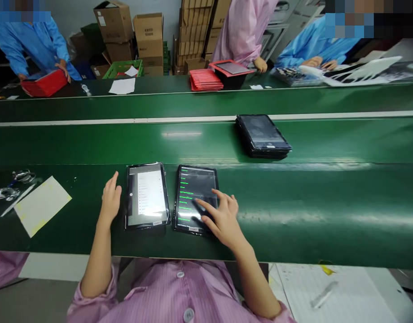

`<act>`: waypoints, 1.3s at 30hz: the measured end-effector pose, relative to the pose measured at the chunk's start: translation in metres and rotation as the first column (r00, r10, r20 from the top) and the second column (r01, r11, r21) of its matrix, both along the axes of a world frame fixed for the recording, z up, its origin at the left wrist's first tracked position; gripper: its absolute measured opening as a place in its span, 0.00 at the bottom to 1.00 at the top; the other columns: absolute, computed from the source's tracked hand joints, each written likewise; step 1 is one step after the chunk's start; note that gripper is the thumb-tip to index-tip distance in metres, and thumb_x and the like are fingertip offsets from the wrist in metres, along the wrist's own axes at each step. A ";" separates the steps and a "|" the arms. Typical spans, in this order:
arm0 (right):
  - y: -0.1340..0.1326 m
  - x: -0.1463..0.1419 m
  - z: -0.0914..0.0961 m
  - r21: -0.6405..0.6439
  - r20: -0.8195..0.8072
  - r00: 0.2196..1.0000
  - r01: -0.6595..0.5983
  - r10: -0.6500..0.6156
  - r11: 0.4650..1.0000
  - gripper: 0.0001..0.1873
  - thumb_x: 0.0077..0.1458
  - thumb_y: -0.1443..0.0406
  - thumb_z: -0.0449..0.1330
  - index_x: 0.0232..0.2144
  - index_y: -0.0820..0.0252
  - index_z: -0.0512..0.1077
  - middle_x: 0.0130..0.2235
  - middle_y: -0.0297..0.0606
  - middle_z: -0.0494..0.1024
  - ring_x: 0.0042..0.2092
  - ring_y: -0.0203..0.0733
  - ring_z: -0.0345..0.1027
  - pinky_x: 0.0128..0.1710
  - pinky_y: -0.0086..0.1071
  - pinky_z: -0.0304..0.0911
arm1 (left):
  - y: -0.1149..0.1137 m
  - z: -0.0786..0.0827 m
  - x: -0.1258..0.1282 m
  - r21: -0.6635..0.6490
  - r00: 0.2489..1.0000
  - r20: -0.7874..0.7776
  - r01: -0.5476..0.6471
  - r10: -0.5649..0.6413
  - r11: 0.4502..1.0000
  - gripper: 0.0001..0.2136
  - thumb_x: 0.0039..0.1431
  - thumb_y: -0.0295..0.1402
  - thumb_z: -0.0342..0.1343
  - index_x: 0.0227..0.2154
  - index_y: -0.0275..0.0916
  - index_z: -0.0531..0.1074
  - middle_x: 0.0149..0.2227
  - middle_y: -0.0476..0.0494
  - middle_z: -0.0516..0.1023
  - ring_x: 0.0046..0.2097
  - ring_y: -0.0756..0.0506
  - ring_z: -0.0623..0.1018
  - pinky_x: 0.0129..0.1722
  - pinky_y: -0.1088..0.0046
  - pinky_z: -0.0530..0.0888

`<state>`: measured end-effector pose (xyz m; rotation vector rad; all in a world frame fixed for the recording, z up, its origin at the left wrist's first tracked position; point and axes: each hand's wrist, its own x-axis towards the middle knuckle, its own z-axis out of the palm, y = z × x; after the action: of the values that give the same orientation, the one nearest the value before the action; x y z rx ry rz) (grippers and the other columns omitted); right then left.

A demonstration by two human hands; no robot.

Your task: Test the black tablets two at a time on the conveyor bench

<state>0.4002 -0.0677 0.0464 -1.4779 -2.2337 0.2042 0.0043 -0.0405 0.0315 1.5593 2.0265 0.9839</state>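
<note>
Two tablets lie side by side, face up, on the green work surface in front of me. The left tablet [147, 195] shows a bright white list on a grey screen. On the right tablet [189, 188] the screen is black with lines of green text. My right hand [223, 215] is over that black screen, fingers spread, the index fingertip at or just above the glass; I cannot tell if it touches. Beside the left edge of the left tablet is my left hand [111, 197], fingers stretched out and holding nothing.
A stack of tablets [265, 134] sits farther back to the right. At the left lie a yellowish paper sheet [43, 206], a pen and coiled cables [6, 193]. Across the bench, people in blue and pink handle red sleeves [206, 80] and other items. Cardboard boxes [148, 33] stand behind.
</note>
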 end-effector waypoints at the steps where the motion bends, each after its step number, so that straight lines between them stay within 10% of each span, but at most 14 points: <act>1: 0.002 -0.006 0.001 -0.009 0.030 0.999 -0.023 0.024 1.000 0.20 0.64 0.54 0.53 0.56 0.40 0.73 0.64 0.44 0.54 0.62 0.64 0.49 0.62 0.69 0.39 | 0.010 -0.004 -0.006 -0.008 0.991 0.131 0.035 -0.034 0.999 0.30 0.69 0.47 0.37 0.70 0.44 0.51 0.64 0.35 0.64 0.61 0.36 0.68 0.63 0.49 0.60; 4: 0.004 -0.020 0.001 -0.017 0.076 0.995 -0.060 0.061 0.998 0.20 0.64 0.53 0.54 0.56 0.40 0.73 0.66 0.43 0.54 0.63 0.64 0.48 0.63 0.69 0.39 | 0.023 -0.020 -0.015 -0.003 0.943 0.305 0.143 -0.135 0.990 0.35 0.64 0.44 0.44 0.71 0.38 0.44 0.63 0.33 0.66 0.58 0.38 0.70 0.61 0.55 0.63; 12: 0.000 -0.021 -0.005 0.060 0.130 0.991 -0.035 0.027 0.998 0.22 0.62 0.49 0.56 0.57 0.39 0.71 0.67 0.44 0.52 0.63 0.65 0.49 0.62 0.71 0.39 | 0.003 -0.026 -0.014 0.019 0.907 0.187 0.380 -0.376 0.925 0.45 0.55 0.39 0.52 0.71 0.45 0.32 0.71 0.35 0.50 0.68 0.32 0.57 0.66 0.46 0.47; 23: -0.003 0.015 -0.010 0.162 0.008 0.986 0.164 -0.167 0.973 0.25 0.66 0.54 0.50 0.63 0.49 0.62 0.59 0.51 0.60 0.59 0.63 0.57 0.60 0.71 0.47 | 0.006 -0.034 -0.017 0.101 0.842 0.413 0.336 -0.347 0.936 0.38 0.61 0.42 0.50 0.69 0.46 0.37 0.71 0.35 0.50 0.69 0.35 0.55 0.66 0.47 0.50; 39: 0.020 -0.029 -0.015 0.047 0.209 0.973 0.093 -0.101 0.995 0.20 0.65 0.55 0.54 0.57 0.43 0.71 0.64 0.49 0.59 0.61 0.64 0.53 0.60 0.71 0.45 | 0.017 -0.051 -0.015 0.090 0.916 0.350 0.174 -0.194 0.981 0.36 0.58 0.39 0.50 0.67 0.43 0.44 0.67 0.34 0.57 0.66 0.35 0.61 0.66 0.46 0.51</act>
<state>0.3715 -0.0480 0.0310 -1.6511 -2.3063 -0.0270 -0.0109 -0.0233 -0.0193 1.4428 1.5855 1.1625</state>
